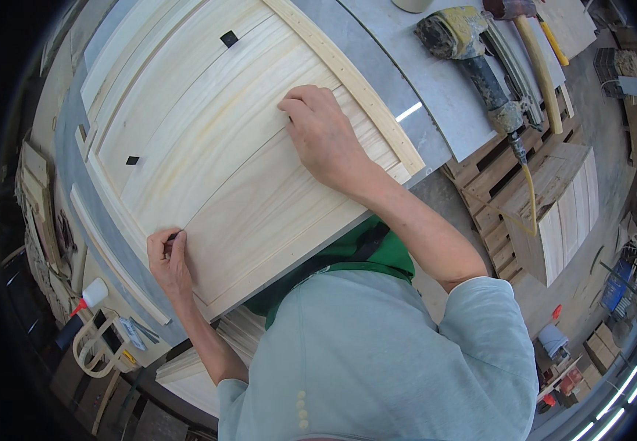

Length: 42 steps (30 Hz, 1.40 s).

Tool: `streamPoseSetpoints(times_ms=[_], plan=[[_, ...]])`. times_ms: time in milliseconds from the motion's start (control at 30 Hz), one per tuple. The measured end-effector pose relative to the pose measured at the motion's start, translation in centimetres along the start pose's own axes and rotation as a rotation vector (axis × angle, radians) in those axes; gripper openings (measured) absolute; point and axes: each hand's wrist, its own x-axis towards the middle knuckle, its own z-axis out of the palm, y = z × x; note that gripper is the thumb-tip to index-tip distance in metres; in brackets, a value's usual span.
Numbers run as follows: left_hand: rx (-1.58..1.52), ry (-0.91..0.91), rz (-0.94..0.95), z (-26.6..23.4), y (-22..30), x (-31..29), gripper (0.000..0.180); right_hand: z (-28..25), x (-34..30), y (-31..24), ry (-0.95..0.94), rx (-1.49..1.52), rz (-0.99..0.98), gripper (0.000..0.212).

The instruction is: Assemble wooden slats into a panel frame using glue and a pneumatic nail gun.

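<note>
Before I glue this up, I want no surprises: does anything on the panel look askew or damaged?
Nothing stands out. The pale wood panel lies flat on the grey bench, boards even. The right hand presses it; the left hand pinches a small dark piece at the edge.
</note>
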Motion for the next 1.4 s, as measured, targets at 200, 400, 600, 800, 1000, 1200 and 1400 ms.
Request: streamPoseSetpoints(times_ms=[200,400,600,800,1000,1200,1400], plan=[[0.041,-0.037,0.039,-0.3,0.2,0.4,0.006,-0.2,-0.2,0.5,-0.041,0.016,0.002,0.014],[-0.024,0.005,0.094,0.2,-0.9,0.3,0.006,-0.6,0.1,0.6,-0.092,0.048,0.044,0.012],[-0.118,0.062,0.081,0.7,-1.5,0.1,0.008,-0.7,0.4,0.5,-0.063,0.154,0.158,0.011],[-0.135,0.060,0.054,0.5,-1.4,0.2,0.007,-0.7,0.4,0.6,-0.059,0.145,0.152,0.011],[-0.061,-0.022,0.122,0.1,-0.7,0.6,0.008,-0.6,0.5,0.8,0.004,0.173,0.126,0.012],[-0.108,0.035,0.136,0.5,-0.6,0.6,0.007,-0.8,0.5,1.1,-0.036,0.112,0.121,0.012],[-0.244,0.137,0.104,0.9,-1.9,0.2,0.008,-0.2,0.8,0.9,0.020,0.216,0.232,0.010]])
